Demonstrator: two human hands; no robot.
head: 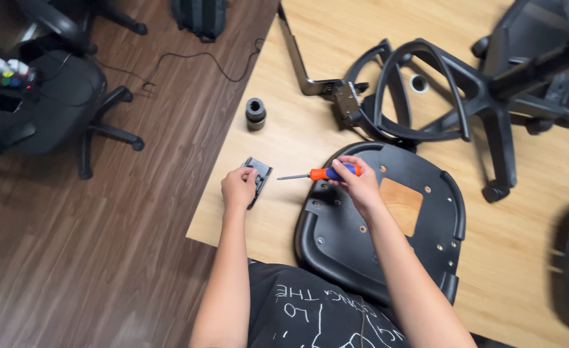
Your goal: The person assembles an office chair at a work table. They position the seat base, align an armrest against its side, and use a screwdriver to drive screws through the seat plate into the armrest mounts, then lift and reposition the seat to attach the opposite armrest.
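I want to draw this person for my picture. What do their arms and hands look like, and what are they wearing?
Both arms are bare from the elbows down, with no gloves, watch or rings visible on the left hand or the right hand. The person wears a black shirt with white hand-drawn style lettering and line drawings on it.

I see a light wooden board (297,212) on the floor, bearing: upturned seat pan (336,238), metal plate (258,180), black cylinder (255,113), armrest frames (419,90), star base (503,96).
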